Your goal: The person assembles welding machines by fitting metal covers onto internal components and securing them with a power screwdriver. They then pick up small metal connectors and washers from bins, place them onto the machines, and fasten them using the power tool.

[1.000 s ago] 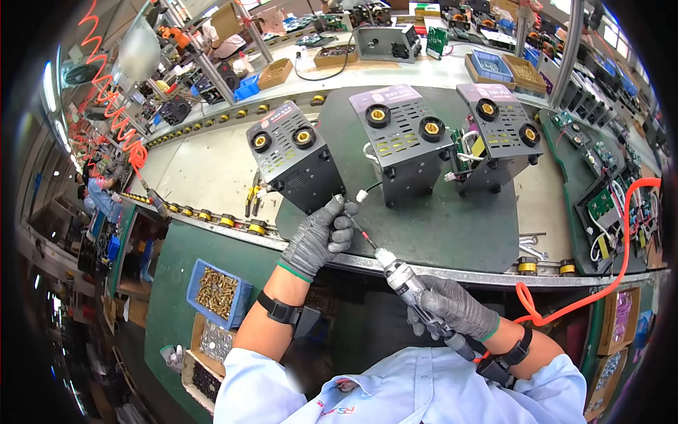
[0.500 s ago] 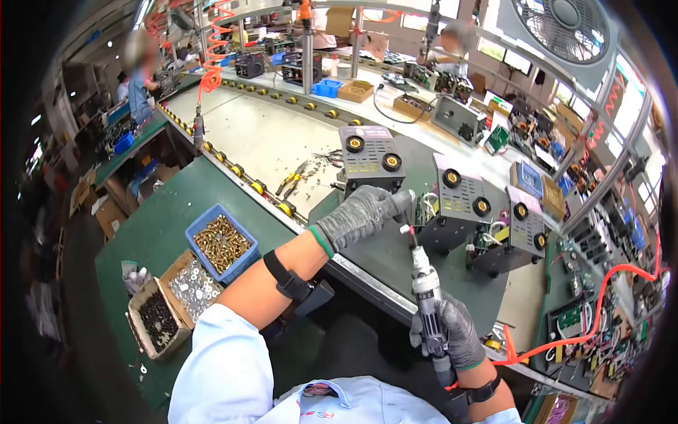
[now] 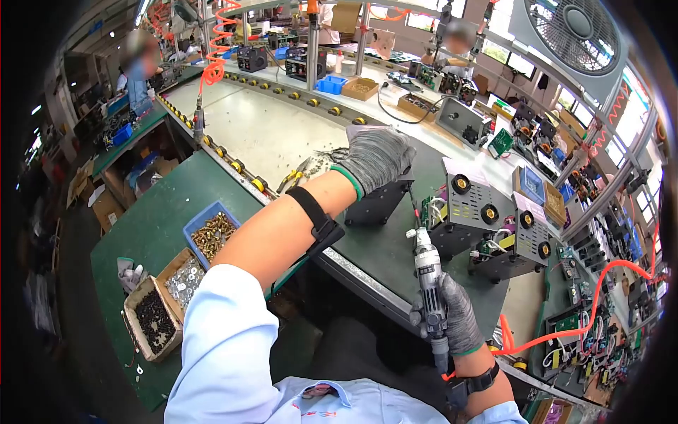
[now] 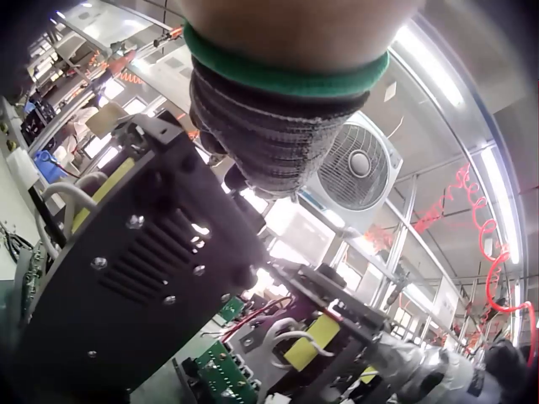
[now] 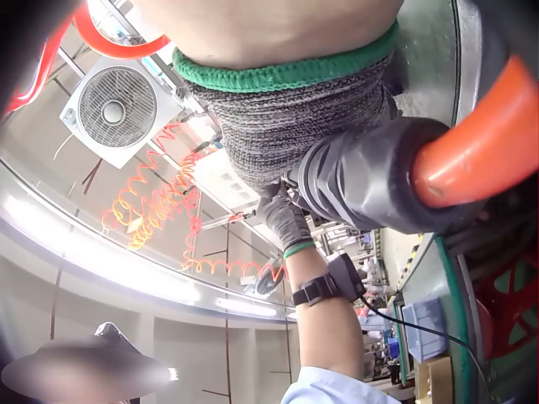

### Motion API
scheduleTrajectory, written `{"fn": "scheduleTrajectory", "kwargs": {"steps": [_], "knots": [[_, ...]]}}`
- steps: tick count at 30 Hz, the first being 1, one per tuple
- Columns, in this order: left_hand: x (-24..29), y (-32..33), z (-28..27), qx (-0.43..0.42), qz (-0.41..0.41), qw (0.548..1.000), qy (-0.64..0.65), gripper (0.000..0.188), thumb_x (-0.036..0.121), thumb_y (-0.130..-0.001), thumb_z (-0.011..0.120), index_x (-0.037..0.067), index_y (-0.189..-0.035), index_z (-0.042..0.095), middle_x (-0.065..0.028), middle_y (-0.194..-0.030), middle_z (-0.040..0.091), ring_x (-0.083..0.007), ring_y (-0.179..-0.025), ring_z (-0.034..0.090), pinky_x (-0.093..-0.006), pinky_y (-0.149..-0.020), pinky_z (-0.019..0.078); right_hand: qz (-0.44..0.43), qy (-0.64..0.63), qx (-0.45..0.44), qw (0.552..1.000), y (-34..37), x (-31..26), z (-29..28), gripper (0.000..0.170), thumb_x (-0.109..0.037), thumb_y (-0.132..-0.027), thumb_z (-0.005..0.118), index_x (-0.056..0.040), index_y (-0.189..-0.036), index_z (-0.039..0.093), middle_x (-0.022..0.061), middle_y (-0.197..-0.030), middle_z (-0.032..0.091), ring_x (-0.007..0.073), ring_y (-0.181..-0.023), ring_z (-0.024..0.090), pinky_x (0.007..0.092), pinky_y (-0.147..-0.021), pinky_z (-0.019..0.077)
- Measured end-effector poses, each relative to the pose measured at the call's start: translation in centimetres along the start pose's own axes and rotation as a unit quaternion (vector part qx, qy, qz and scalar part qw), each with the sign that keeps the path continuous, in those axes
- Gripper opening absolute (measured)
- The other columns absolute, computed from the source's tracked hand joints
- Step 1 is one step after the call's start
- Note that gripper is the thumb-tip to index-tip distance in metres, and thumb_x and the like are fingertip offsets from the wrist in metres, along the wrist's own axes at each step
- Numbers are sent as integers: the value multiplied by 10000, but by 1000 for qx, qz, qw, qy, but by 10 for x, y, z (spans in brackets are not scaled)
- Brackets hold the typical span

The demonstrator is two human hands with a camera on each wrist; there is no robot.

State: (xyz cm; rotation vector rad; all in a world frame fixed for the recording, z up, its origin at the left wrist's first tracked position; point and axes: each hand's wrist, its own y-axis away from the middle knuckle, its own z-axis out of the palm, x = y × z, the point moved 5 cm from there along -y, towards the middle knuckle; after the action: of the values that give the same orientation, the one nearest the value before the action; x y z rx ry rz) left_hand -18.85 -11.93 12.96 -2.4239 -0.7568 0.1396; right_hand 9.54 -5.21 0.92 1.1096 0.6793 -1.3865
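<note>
steadying the work matters most, as i judge it: my left hand [image 3: 381, 157] lies over the top of the leftmost louvred metal case [image 3: 381, 203], which stands on the green bench mat [image 3: 360, 258] beside the middle case [image 3: 466, 201] and the far-right case [image 3: 519, 240]. whether those fingers grip or merely rest i can't tell, since the back of the glove [image 4: 261, 135] hides them. my right hand [image 3: 459, 314] is wrapped round an air screwdriver [image 3: 429, 272], its slim bit [image 3: 415, 206] pointing away from me, toward the gap between the leftmost and middle cases.

to drive well, i'd want the case braced, the bit square to the screw and firm pressure before the air runs. the loose white wires [image 3: 434, 212] want a wide berth, and the orange hose [image 3: 547, 344] needs slack so it doesn't pull the tool askew.

the case's side is dark, flat and hard-edged, with slanted slots [image 4: 143, 257] and shiny round screw heads [image 4: 135, 221]. the sockets [image 3: 489, 213] are chunky black rings round brass centres. my gloves are ribbed grey knit with green cuffs [image 5: 286, 76], probably clumsy on small screws; the hose is smooth and rubbery.
</note>
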Motion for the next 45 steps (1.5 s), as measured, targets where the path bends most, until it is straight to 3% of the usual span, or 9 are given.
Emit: {"fn": "scheduleTrajectory", "kwargs": {"steps": [6, 13, 31, 36, 37, 38, 40, 42, 45], "knots": [[-1, 3, 9, -9, 17, 999, -44, 405, 401, -990, 552, 59, -863, 729, -156, -872, 711, -329, -861, 717, -461, -775, 567, -5, -1, 14, 1000, -2, -3, 2, 578, -600, -974, 622, -52, -1153, 574, 110, -824, 694, 194, -632, 713, 261, -439, 570], [5, 5, 3, -16, 31, 997, -74, 386, 387, -983, 562, 74, -843, 737, -145, -848, 706, -326, -835, 718, -474, -741, 554, 30, -120, -27, 992, -7, 3, 9, 624, -553, -1010, 585, -17, -1325, 536, 137, -824, 690, 242, -632, 718, 292, -433, 594], [2, 5, 2, -6, 47, 999, -24, 419, 403, -986, 561, 50, -863, 750, -172, -885, 723, -343, -870, 723, -471, -800, 567, 40, -170, -5, 985, -13, 8, 16, 640, -582, -1033, 513, -17, -1334, 525, 143, -804, 690, 259, -621, 724, 322, -423, 609], [10, 9, 3, -53, 69, 993, -82, 265, 270, -940, 573, 117, -921, 788, -150, -925, 767, -342, -889, 749, -505, -710, 582, 42, -195, -24, 980, -12, 3, 24, 639, -601, -1026, 506, -37, -1324, 542, 146, -787, 705, 291, -614, 734, 356, -414, 614], [6, 7, 10, -49, 46, 994, -82, 262, 277, -930, 583, 116, -907, 788, -150, -921, 769, -347, -875, 748, -521, -701, 575, 57, -203, 21, 977, -10, 5, 19, 632, -618, -1017, 507, -64, -1319, 559, 148, -771, 721, 322, -603, 739, 384, -390, 606], [0, 3, 23, -45, 16, 995, -86, 259, 284, -920, 593, 115, -894, 788, -149, -916, 770, -352, -861, 748, -538, -692, 569, 78, -258, -19, 963, -17, 7, 23, 605, -637, -1007, 507, -101, -1278, 582, 153, -765, 730, 349, -595, 739, 406, -363, 594], [-8, 1, 35, 5, 24, 1000, -19, 280, 287, -930, 585, 90, -888, 779, -153, -932, 773, -351, -873, 746, -564, -697, 559, 56, -223, 0, 973, -15, 7, 23, 548, -642, -1012, 497, -133, -1191, 591, 149, -778, 719, 334, -586, 726, 398, -354, 589], [-6, 25, -3, 64, -28, 995, 64, 309, 293, -950, 562, 77, -873, 768, -157, -911, 764, -343, -866, 742, -525, -715, 568, 32, -188, 36, 981, -9, 8, 21, 504, -617, -1020, 514, -147, -1185, 590, 123, -775, 705, 299, -572, 712, 371, -352, 585], [-26, 105, -52, 96, 74, 987, -109, 216, 216, -892, 598, 125, -1074, 671, -103, -1035, 681, -315, -920, 682, -481, -760, 556, 29, -142, 57, 988, 9, 23, 5, 558, -661, -995, 523, -135, -1163, 607, 103, -775, 708, 260, -555, 703, 317, -343, 551]]}}
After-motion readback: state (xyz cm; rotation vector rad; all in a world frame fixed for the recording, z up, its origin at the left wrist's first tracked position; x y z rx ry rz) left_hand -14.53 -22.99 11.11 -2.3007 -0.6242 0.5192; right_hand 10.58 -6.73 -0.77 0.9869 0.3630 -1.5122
